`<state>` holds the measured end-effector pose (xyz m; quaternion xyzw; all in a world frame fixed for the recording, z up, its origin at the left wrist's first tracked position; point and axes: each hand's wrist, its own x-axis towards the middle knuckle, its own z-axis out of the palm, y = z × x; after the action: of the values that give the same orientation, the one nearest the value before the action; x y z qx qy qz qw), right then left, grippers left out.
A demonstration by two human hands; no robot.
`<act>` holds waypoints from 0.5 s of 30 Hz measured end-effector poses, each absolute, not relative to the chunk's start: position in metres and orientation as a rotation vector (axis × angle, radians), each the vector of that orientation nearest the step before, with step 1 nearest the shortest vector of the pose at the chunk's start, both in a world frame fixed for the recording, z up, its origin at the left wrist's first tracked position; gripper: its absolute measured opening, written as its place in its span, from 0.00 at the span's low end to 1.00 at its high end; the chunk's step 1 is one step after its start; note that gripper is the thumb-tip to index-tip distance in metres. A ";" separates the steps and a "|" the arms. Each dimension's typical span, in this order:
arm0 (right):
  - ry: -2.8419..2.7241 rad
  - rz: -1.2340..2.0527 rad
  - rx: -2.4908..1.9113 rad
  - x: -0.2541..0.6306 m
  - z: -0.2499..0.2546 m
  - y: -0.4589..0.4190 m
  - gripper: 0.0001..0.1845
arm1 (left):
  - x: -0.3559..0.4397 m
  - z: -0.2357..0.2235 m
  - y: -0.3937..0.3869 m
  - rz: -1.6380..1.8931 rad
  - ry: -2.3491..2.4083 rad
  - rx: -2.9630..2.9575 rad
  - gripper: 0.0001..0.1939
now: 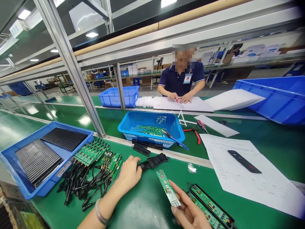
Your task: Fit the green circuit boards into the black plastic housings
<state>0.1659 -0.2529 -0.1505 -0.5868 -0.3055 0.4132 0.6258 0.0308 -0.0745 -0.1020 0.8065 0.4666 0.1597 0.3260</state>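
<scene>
Left hand (130, 172) palm-down, grip unclear; right hand (191, 212) pinched

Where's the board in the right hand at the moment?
In the head view, low and just right of centre: the green circuit board is in the right hand, left of the black-cased boards.

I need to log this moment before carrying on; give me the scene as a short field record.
Left grip: at the end of a black item; firmness of hold unclear
Right grip: holding a green circuit board
Left side: cabled boards beside a blue tray with black strips
Right side: housed boards
Ahead: blue basket holding green pieces
Across: another person at a white sheet
</scene>
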 end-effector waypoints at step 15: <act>-1.289 0.364 -1.601 0.181 -0.161 -0.252 0.21 | 0.042 -0.129 -0.126 0.573 0.721 0.907 0.27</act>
<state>0.1814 -0.2518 -0.1608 -0.6627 -0.5338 0.1508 0.5031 0.0418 -0.1265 -0.1294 0.4228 0.3361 0.2670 0.7982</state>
